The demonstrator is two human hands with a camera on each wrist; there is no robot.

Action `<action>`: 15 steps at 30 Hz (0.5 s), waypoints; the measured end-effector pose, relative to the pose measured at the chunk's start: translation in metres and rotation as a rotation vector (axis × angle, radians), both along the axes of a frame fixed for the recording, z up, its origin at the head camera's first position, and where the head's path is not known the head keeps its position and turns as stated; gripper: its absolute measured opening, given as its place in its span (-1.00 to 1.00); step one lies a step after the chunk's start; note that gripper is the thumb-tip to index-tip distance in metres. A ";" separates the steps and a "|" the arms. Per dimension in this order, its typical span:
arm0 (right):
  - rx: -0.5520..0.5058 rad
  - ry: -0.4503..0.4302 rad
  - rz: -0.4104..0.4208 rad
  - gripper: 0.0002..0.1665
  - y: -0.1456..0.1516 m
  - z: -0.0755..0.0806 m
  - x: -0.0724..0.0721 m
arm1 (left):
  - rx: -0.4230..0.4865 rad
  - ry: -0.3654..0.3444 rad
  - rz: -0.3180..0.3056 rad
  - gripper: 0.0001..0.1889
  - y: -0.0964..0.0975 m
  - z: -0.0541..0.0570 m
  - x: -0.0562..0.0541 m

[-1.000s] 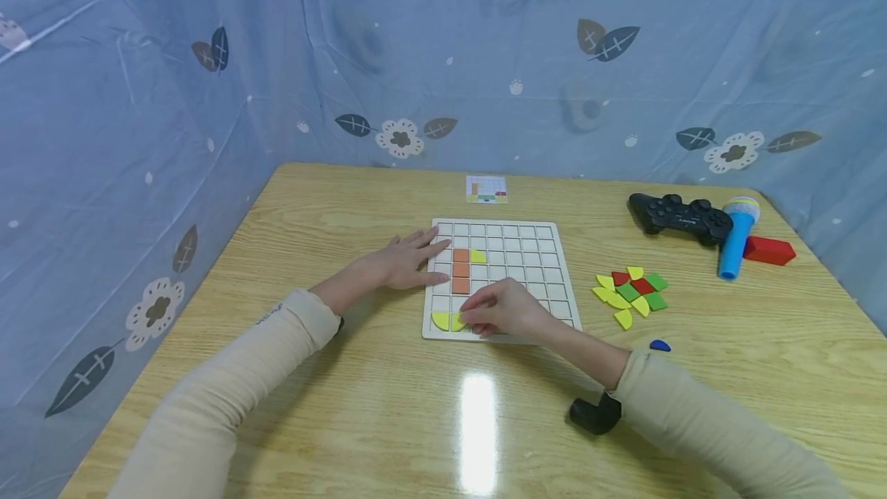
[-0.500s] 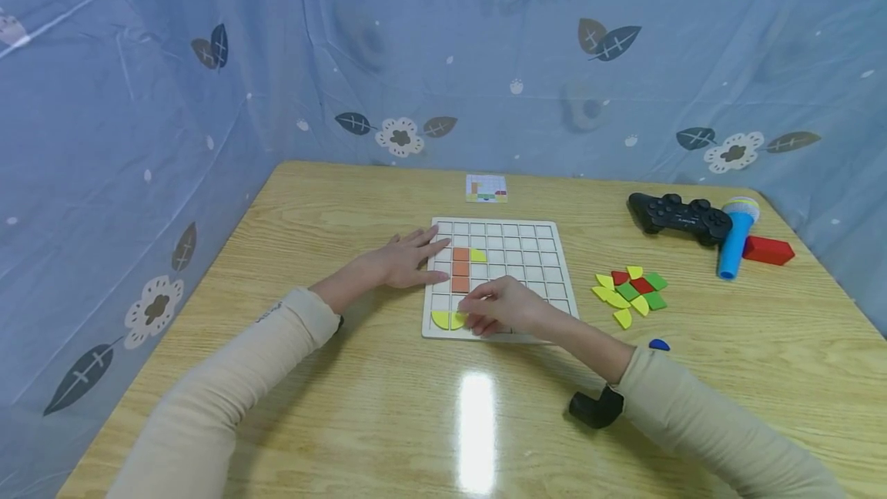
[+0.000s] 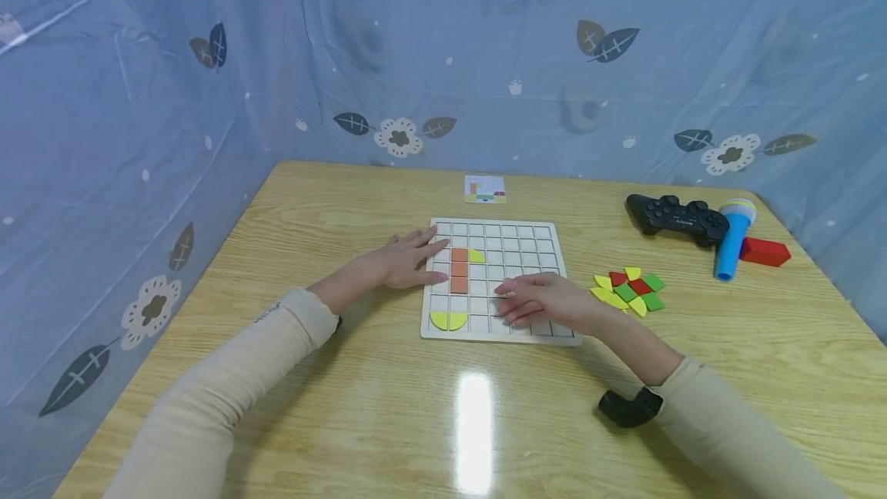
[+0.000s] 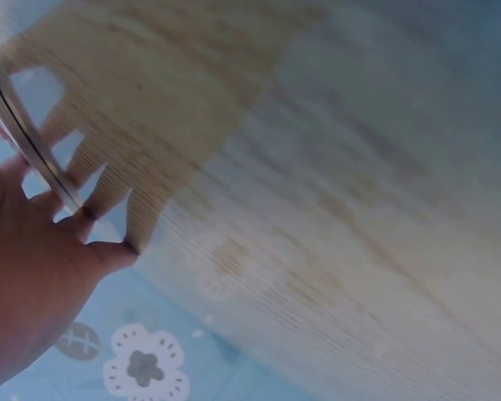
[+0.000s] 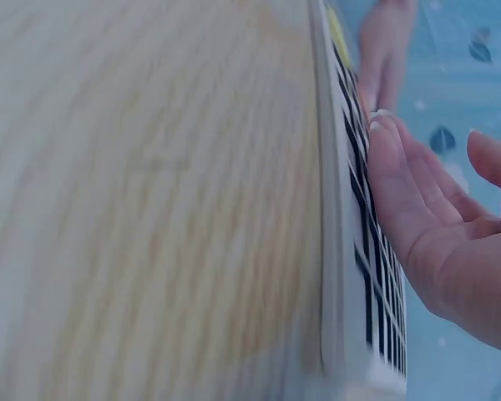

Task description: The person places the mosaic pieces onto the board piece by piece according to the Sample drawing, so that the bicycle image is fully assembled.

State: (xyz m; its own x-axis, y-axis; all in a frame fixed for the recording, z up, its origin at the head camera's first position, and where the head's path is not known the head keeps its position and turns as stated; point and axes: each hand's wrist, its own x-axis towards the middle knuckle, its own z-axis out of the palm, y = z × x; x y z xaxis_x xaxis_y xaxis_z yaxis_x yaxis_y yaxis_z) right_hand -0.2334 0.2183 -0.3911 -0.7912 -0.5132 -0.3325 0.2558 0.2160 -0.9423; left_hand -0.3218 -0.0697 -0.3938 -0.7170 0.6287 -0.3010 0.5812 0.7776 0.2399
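A white grid board (image 3: 499,231) lies on the wooden table. Three orange squares (image 3: 460,270) form a column on its left part, with a yellow quarter-circle (image 3: 476,256) beside the top one. Two more yellow quarter-circles (image 3: 448,320) sit side by side in the bottom row, making a half disc. My left hand (image 3: 405,260) rests with spread fingers over the board's left edge; the left wrist view shows this hand (image 4: 42,259) at the edge. Above the board's lower right part is my right hand (image 3: 547,301), fingers loosely bent, holding nothing; the right wrist view shows it (image 5: 451,217) too.
Right of the board lies a group of yellow, red and green pieces (image 3: 629,289). Farther right are a black game controller (image 3: 677,218), a blue toy microphone (image 3: 731,241) and a red block (image 3: 765,252). A small pattern card (image 3: 485,189) lies behind the board.
My right hand has left the second yellow quarter-circle in the bottom row and moved right across the board. The left hand has stayed in place.
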 end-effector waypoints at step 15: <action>-0.092 -0.020 -0.170 -0.35 0.083 0.008 0.006 | 0.007 -0.001 -0.006 -0.19 0.000 -0.001 0.000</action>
State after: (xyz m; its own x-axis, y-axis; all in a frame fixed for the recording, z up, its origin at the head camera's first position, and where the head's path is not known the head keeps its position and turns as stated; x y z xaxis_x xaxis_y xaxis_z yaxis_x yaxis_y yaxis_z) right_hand -0.2272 0.3017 -0.3830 -0.8629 -0.4020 -0.3063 0.2997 0.0810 -0.9506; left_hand -0.3222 -0.0694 -0.3944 -0.7132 0.6349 -0.2971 0.5852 0.7726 0.2461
